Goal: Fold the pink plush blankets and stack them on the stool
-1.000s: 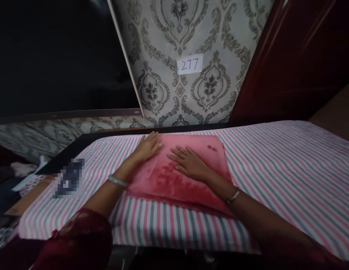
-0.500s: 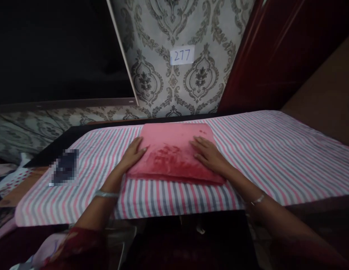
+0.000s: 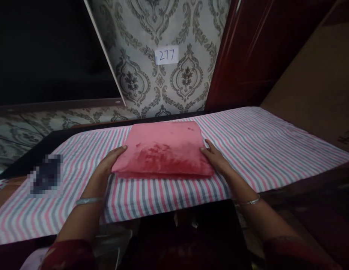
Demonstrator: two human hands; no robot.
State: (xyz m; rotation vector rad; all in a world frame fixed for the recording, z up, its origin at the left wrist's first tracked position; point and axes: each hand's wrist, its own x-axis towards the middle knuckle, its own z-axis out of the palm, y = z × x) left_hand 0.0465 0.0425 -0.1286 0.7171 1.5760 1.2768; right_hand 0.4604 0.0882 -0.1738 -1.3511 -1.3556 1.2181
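Observation:
A folded pink plush cloth (image 3: pixel 163 150) lies in the middle of a striped cover, with darker red smudged nap across its front half. On its left side my left hand (image 3: pixel 111 159) grips the edge, thumb on top and the other fingers mostly hidden. Opposite it, my right hand (image 3: pixel 216 157) holds the right edge, its thumb on the cloth's border and a finger showing just beyond. The front edge of the cloth shows its folded layers.
The pink, grey and white striped cover (image 3: pixel 253 146) spreads over the table. A blurred-out dark item (image 3: pixel 47 176) lies at left. Behind are a large dark screen (image 3: pixel 50 56), patterned wallpaper with a "277" paper (image 3: pixel 167 55), and a dark red panel (image 3: pixel 247 52).
My hands have slid from the top of the folded cloth outward and down to its two sides. The view has shifted somewhat to the right.

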